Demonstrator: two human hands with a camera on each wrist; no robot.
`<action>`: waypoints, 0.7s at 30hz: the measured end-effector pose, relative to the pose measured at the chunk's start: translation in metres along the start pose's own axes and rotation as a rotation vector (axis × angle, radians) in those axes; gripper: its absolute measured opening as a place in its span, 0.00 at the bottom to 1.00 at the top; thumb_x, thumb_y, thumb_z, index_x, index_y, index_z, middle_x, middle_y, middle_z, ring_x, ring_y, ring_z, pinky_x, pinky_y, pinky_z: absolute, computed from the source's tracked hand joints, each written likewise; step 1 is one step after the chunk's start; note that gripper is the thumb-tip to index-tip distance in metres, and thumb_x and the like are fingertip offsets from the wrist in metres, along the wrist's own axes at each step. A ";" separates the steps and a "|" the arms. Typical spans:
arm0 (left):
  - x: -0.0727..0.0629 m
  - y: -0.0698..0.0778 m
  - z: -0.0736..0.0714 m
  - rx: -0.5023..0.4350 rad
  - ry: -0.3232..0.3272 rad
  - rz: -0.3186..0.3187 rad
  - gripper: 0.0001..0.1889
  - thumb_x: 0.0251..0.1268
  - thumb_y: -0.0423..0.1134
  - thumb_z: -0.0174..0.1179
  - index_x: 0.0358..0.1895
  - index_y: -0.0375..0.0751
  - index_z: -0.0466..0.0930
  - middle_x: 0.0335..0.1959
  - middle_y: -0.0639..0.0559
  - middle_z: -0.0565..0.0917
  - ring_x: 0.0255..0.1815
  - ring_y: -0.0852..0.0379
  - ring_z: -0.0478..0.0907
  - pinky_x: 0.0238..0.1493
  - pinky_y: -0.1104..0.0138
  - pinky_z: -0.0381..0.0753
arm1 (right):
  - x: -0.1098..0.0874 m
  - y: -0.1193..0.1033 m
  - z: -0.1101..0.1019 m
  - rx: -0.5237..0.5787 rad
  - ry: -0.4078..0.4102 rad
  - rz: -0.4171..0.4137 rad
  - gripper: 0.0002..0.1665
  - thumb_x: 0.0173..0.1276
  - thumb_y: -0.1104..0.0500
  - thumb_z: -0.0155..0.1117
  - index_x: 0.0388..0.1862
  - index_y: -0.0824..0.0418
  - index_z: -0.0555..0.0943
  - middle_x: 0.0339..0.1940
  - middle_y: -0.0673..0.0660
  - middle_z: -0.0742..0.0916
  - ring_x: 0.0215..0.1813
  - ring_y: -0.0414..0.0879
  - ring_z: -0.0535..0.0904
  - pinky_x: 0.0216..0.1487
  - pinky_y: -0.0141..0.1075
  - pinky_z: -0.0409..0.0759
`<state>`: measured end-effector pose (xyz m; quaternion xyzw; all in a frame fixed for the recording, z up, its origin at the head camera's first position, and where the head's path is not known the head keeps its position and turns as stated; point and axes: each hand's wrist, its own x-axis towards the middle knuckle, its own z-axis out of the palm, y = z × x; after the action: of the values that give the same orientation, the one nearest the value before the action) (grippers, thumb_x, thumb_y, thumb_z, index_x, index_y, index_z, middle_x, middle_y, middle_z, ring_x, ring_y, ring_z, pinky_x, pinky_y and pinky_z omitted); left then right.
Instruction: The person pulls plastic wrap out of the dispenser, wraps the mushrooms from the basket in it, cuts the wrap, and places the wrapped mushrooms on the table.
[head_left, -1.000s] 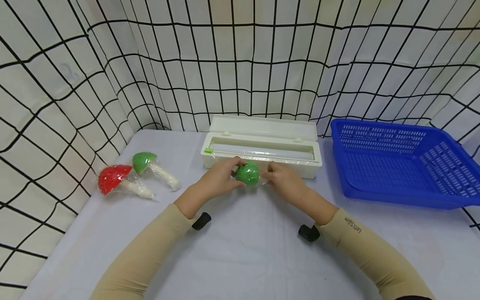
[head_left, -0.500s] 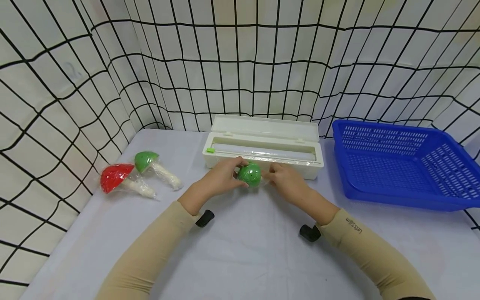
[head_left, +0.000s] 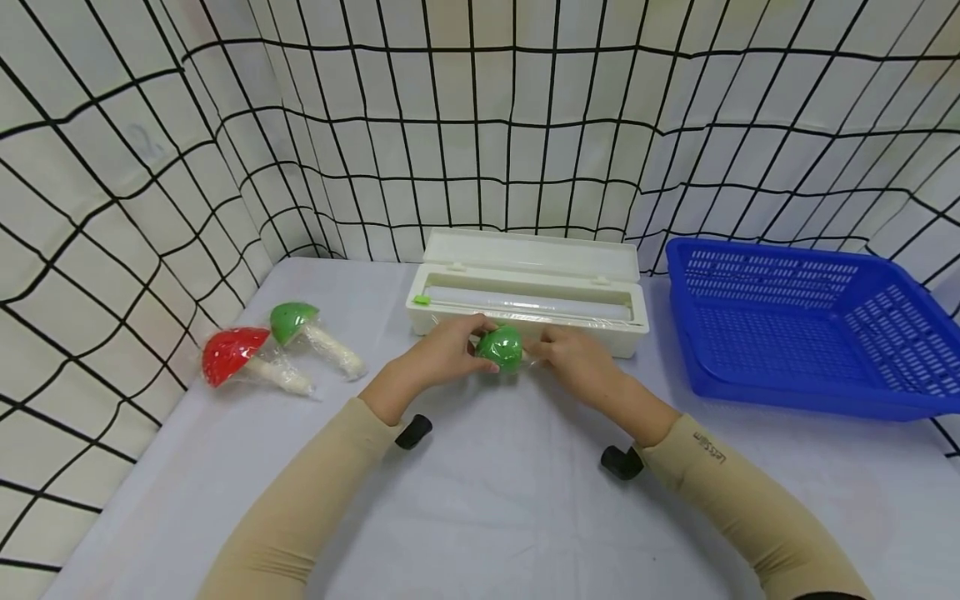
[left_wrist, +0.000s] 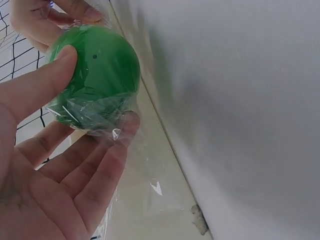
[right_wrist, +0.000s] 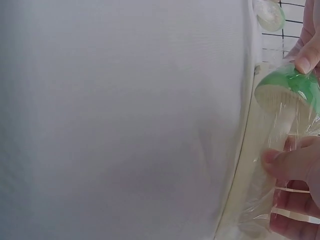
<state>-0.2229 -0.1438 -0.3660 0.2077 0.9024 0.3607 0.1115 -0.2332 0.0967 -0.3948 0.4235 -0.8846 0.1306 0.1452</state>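
Between the two hands is a toy mushroom with a green cap (head_left: 500,348), wrapped in clear cling film. The left hand (head_left: 447,350) holds the cap between thumb and fingers; film wrinkles over the cap (left_wrist: 100,70) in the left wrist view. The right hand (head_left: 573,360) grips the pale stem (right_wrist: 282,122), its thumb pressing the film on the near side. Just behind them stands a white cling film dispenser (head_left: 615,337), lid raised, with a film roll (head_left: 525,302) inside and a green slider (head_left: 422,300) at its left end.
On the left of the white-covered table (head_left: 480,500) lie two wrapped mushrooms, one with a red cap (head_left: 232,354) and one with a green cap (head_left: 292,321). A blue plastic basket (head_left: 795,400) stands at the right. Black wire mesh (head_left: 510,125) encloses the back and sides.
The held green cap has turned slightly between the hands. Both hands keep their grips in nearly the same place, and the head view has shifted a little.
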 end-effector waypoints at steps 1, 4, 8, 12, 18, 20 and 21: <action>0.000 0.000 -0.001 0.000 -0.010 -0.002 0.29 0.61 0.34 0.74 0.63 0.31 0.75 0.61 0.38 0.81 0.61 0.45 0.79 0.58 0.59 0.80 | 0.000 0.000 0.000 -0.004 0.003 0.001 0.20 0.56 0.71 0.77 0.49 0.63 0.89 0.34 0.58 0.86 0.32 0.50 0.81 0.33 0.40 0.81; 0.002 0.000 -0.002 -0.003 -0.036 -0.006 0.29 0.63 0.35 0.73 0.64 0.30 0.73 0.62 0.37 0.80 0.63 0.45 0.77 0.59 0.59 0.79 | -0.001 0.001 0.001 -0.013 0.014 -0.008 0.20 0.56 0.71 0.78 0.49 0.64 0.89 0.33 0.58 0.86 0.32 0.50 0.82 0.33 0.40 0.82; 0.005 -0.001 -0.002 -0.005 -0.053 -0.010 0.29 0.64 0.34 0.72 0.65 0.29 0.73 0.62 0.37 0.80 0.64 0.44 0.77 0.60 0.59 0.79 | -0.001 0.003 0.001 -0.016 0.013 -0.020 0.19 0.57 0.71 0.77 0.49 0.65 0.89 0.33 0.59 0.86 0.32 0.51 0.82 0.34 0.40 0.83; 0.008 0.000 -0.001 -0.016 -0.059 -0.012 0.29 0.64 0.34 0.72 0.65 0.29 0.73 0.62 0.37 0.80 0.63 0.45 0.77 0.60 0.59 0.79 | 0.000 0.004 0.001 -0.016 -0.010 -0.003 0.19 0.57 0.71 0.76 0.49 0.65 0.89 0.34 0.60 0.87 0.34 0.52 0.84 0.35 0.40 0.84; 0.006 -0.003 -0.001 -0.017 -0.073 0.011 0.28 0.64 0.34 0.72 0.64 0.28 0.74 0.59 0.38 0.81 0.62 0.45 0.77 0.58 0.59 0.79 | 0.000 0.003 0.000 -0.028 -0.022 0.003 0.20 0.56 0.72 0.77 0.49 0.62 0.89 0.35 0.60 0.88 0.36 0.52 0.86 0.37 0.40 0.85; 0.004 -0.004 -0.001 -0.011 -0.077 0.011 0.28 0.64 0.34 0.72 0.64 0.28 0.74 0.59 0.38 0.81 0.61 0.46 0.78 0.58 0.59 0.79 | -0.001 0.003 0.001 -0.034 -0.034 0.003 0.20 0.56 0.72 0.76 0.49 0.61 0.89 0.36 0.59 0.89 0.37 0.52 0.86 0.38 0.41 0.86; 0.003 -0.005 -0.001 -0.008 -0.078 0.010 0.28 0.64 0.35 0.72 0.64 0.28 0.74 0.59 0.38 0.81 0.61 0.46 0.78 0.58 0.59 0.79 | -0.001 0.003 0.001 -0.036 -0.040 0.001 0.20 0.57 0.72 0.76 0.49 0.61 0.89 0.37 0.59 0.89 0.38 0.52 0.87 0.38 0.41 0.86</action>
<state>-0.2273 -0.1459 -0.3692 0.2255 0.8950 0.3563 0.1455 -0.2351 0.0983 -0.3965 0.4228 -0.8898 0.1065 0.1350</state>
